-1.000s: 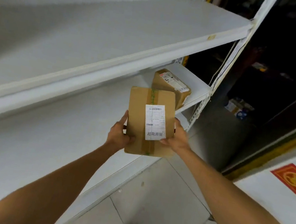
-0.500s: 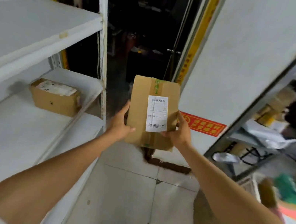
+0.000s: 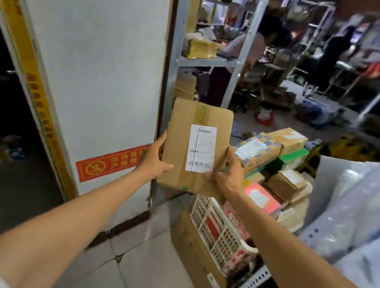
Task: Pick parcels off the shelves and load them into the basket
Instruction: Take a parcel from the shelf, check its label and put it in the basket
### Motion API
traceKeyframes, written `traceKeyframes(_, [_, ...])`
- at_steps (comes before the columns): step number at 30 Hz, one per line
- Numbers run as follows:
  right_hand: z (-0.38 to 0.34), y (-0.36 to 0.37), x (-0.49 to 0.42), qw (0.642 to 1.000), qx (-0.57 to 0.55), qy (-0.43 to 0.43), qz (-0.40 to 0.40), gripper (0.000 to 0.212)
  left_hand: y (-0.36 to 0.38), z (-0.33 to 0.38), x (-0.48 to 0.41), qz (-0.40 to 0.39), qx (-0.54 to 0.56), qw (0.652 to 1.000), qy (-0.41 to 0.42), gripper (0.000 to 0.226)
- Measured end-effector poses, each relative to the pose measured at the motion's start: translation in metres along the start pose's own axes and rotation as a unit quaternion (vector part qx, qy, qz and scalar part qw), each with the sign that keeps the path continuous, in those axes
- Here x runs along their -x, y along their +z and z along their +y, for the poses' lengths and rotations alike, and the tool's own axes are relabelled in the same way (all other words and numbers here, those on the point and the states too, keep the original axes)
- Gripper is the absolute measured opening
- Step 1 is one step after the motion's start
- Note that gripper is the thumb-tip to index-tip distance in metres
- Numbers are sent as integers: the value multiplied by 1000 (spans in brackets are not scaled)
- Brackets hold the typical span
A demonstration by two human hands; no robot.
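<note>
1. We face a white wall panel (image 3: 86, 52) that fills the left half of the view, with a yellow strip down its left edge.
2. To its right stands a metal shelf rack (image 3: 207, 60) with taped bundles on its board. The room behind it is blurred.
3. Low on the right sits the white lattice basket (image 3: 217, 232), heaped above its rim with parcels: a pink one (image 3: 261, 198) near the front edge and brown boxes (image 3: 286, 184) toward the far corner.
4. A flat brown carton (image 3: 194, 254) lies on the floor tiles against the basket's near wall.
5. We hold the cardboard parcel (image 3: 181, 147) upright in the air, just left of the basket's far-left corner and higher than the heap.
6. The left hand (image 3: 154, 160) clamps the parcel's lower left edge, thumb on the front face and fingers behind.
7. The right hand (image 3: 229, 175) clamps the lower right corner the same way.
8. A white label (image 3: 201, 148) sits on the parcel's front, between the two thumbs.
</note>
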State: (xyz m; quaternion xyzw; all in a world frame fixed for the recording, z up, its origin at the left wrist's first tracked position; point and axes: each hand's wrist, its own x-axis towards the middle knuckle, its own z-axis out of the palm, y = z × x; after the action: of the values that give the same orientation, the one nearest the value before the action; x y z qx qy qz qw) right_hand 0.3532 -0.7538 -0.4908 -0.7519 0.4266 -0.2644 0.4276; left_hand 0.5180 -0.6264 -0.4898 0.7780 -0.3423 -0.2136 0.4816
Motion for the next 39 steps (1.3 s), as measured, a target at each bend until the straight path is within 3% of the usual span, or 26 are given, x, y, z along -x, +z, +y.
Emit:
traceKeyframes(7, [40, -53, -10, 989, -12, 84, 125, 105, 87, 23, -69, -154, -18, 986, 62, 102])
traceKeyframes(13, [55, -65, -11, 959, -33, 144, 240, 99, 138, 36, -119, -285, -19, 953, 104, 102])
traceKeyframes(18, [62, -68, -10, 936, -14, 202, 288, 91, 165, 41, -141, -370, -45, 923, 100, 103])
traceKeyframes(28, [124, -77, -37, 899, 1, 329, 290, 85, 233, 27, -165, -434, -87, 894, 69, 94])
traceKeyframes(39, [191, -80, -83, 901, -32, 356, 247, 82, 287, 2, -193, -403, -147, 903, 29, 94])
